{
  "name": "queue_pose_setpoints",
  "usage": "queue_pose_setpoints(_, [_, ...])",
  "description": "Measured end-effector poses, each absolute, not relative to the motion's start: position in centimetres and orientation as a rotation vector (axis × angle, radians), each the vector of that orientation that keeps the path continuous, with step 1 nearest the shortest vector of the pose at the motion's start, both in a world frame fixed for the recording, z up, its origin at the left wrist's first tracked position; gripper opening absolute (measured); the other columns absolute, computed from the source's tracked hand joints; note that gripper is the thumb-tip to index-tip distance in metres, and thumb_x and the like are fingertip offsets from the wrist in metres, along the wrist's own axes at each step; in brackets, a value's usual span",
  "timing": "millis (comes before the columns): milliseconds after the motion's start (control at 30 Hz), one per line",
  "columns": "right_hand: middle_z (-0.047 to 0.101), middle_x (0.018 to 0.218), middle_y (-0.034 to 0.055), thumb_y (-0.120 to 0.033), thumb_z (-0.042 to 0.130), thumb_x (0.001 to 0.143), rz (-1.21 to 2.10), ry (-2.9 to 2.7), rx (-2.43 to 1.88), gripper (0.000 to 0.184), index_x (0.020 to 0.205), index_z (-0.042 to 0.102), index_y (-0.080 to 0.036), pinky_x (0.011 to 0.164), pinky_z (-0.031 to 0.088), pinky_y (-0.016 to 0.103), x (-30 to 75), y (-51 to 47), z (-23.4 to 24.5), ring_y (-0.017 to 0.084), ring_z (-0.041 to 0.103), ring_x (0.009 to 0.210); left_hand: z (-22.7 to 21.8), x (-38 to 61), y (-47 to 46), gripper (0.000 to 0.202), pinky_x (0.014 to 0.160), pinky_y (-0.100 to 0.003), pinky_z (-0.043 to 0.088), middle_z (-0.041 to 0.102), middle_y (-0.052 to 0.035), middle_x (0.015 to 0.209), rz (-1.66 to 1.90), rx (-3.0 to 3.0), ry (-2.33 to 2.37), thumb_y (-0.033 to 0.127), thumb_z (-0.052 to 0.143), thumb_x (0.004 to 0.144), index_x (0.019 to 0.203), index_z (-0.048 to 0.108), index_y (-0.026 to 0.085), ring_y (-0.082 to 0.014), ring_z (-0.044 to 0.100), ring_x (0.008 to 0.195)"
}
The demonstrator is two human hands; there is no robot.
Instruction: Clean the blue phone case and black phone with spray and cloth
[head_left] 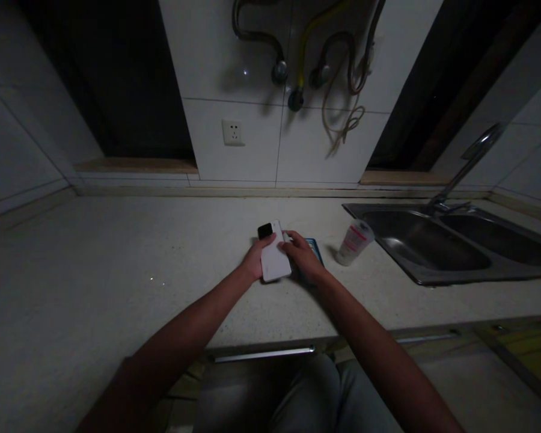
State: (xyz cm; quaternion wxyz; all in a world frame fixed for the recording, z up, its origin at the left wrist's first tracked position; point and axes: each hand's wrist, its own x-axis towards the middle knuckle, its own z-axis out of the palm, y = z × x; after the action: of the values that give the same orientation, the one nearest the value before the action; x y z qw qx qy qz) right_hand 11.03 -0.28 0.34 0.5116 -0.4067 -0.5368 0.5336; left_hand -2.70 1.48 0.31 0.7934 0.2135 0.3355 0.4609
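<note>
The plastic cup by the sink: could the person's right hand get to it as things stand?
Probably yes: the plastic cup is close to the right hand, with only a teal object and counter visible between. That hand is at the white phone, though.

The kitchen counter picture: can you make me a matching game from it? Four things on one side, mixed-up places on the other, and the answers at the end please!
Things:
1. White flat thing
2. Cup with pink print
3. Wall socket
4. Tap

Places:
A. On the tiled wall, under a bent pipe
B. Rising at the back of the sink
C. Between the left hand and the right hand
D. On the counter, beside the sink

Right pairs: 1-C, 2-D, 3-A, 4-B
</note>
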Motion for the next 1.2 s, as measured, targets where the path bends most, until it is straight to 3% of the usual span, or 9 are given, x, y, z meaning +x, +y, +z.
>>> queue_pose_setpoints(100, [0.065, 0.081, -0.0012, -0.040, 0.068, 0.070, 1.214, -1.281, -1.021, 0.042, 0.107, 0.061, -0.021, 0.059, 0.045, 0.026, 11.3, 0.3, -0.4, 0.016, 0.058, 0.068, 0.5, -2.9, 1.5, 0.031, 0.067, -0.037, 0.056, 0.074, -0.0135, 0.076, 0.996, 0.383, 0.677, 0.025, 0.049, 0.093, 0.111, 0.067, 0.006, -0.0245, 0.070, 0.064])
queue_pose_setpoints(200, [0.066, 0.085, 0.0010, -0.042, 0.066, 0.074, 0.964, -1.342, -1.095, 0.032, 0.098, 0.064, -0.020, 0.064, 0.045, 0.027, 11.8, 0.8, -0.8, 0.017, 0.058, 0.074, 0.7, -2.9, 1.3, 0.043, 0.086, -0.045, 0.055, 0.076, -0.0179, 0.094, 1.038, 0.336, 0.607, 0.030, 0.042, 0.097, 0.127, 0.060, 0.004, -0.0302, 0.073, 0.087])
queue_pose_setpoints(300, [0.064, 0.085, 0.0016, -0.042, 0.061, 0.082, 0.717, -1.284, -1.139, 0.023, 0.091, 0.062, -0.021, 0.070, 0.048, 0.029, 12.5, 1.3, -0.6, 0.017, 0.058, 0.078, 0.8, -3.0, 1.1, 0.049, 0.096, -0.049, 0.050, 0.074, -0.0194, 0.103, 0.992, 0.327, 0.530, 0.036, 0.039, 0.098, 0.132, 0.056, 0.005, -0.0321, 0.071, 0.099])
queue_pose_setpoints(433, [0.062, 0.089, 0.0005, -0.040, 0.058, 0.086, 0.612, -1.117, -1.136, 0.023, 0.104, 0.057, -0.025, 0.073, 0.051, 0.030, 13.4, 1.7, -0.3, 0.016, 0.059, 0.080, 0.9, -3.2, 0.7, 0.061, 0.097, -0.055, 0.047, 0.072, -0.0222, 0.109, 0.828, 0.370, 0.372, 0.054, 0.034, 0.098, 0.131, 0.056, 0.007, -0.0344, 0.070, 0.103])
queue_pose_setpoints(567, [0.066, 0.106, 0.0056, -0.036, 0.058, 0.087, 0.529, -1.150, -1.107, 0.035, 0.120, 0.053, -0.025, 0.088, 0.053, 0.038, 13.6, 1.6, -0.2, 0.020, 0.064, 0.096, 0.8, -3.1, 0.2, 0.075, 0.097, -0.056, 0.046, 0.071, -0.0235, 0.111, 0.694, 0.419, 0.279, 0.067, 0.029, 0.095, 0.130, 0.057, 0.007, -0.0361, 0.069, 0.105])
queue_pose_setpoints(767, [0.068, 0.119, 0.0112, -0.026, 0.053, 0.092, 0.268, -1.766, -0.969, 0.028, 0.117, 0.066, -0.023, 0.101, 0.050, 0.047, 12.6, 0.4, 0.0, 0.025, 0.063, 0.113, 1.1, -2.6, 0.0, 0.078, 0.097, -0.050, 0.047, 0.072, -0.0219, 0.109, 0.730, 0.384, 0.273, 0.070, 0.022, 0.094, 0.124, 0.061, 0.009, -0.0345, 0.068, 0.104])
queue_pose_setpoints(933, [0.061, 0.140, 0.0101, -0.008, 0.046, 0.091, 0.191, -2.055, -0.857, 0.046, 0.131, 0.062, -0.024, 0.113, 0.044, 0.048, 11.9, 0.0, -0.9, 0.023, 0.052, 0.136, 1.2, -2.5, 0.2, 0.082, 0.099, -0.049, 0.045, 0.072, -0.0213, 0.106, 0.790, 0.335, 0.284, 0.072, 0.020, 0.093, 0.122, 0.063, 0.009, -0.0344, 0.067, 0.107])
queue_pose_setpoints(1200, [0.067, 0.133, 0.0079, 0.003, 0.051, 0.082, 0.227, -2.261, -0.747, 0.056, 0.128, 0.064, -0.025, 0.111, 0.045, 0.048, 11.7, -1.1, -0.5, 0.023, 0.059, 0.129, 1.1, -2.6, 0.8, 0.077, 0.098, -0.048, 0.048, 0.073, -0.0196, 0.092, 0.900, 0.270, 0.405, 0.072, 0.029, 0.093, 0.111, 0.067, 0.007, -0.0340, 0.070, 0.099])
